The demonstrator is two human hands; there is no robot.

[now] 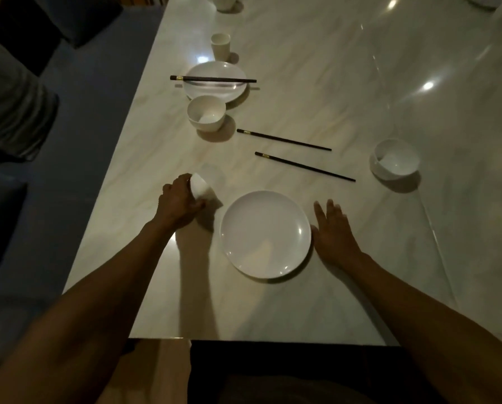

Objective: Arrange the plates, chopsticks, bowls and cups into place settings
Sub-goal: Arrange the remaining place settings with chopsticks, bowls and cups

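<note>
Setting the tilted cup [200, 187] upright at ten o'clock of the near plate [265, 234] looks best; the left hand [177, 203] grips it on the surface [345, 83], while the right hand [332, 231] lies flat, empty, beside the plate's rim. Counted, largest first: two plates, two bowls, three cups, three chopsticks, though the far surface edge is cut off.

Left hand [179, 201] curled in a grip, right hand [332, 228] flat, fingers spread

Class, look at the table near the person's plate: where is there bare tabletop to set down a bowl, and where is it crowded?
Bare tabletop lies between the near plate and the table's near edge, and right of the right hand, below the right bowl. Crowded: left of the plate, where the left hand grips a cup, and above it, where two loose chopsticks lie.
</note>
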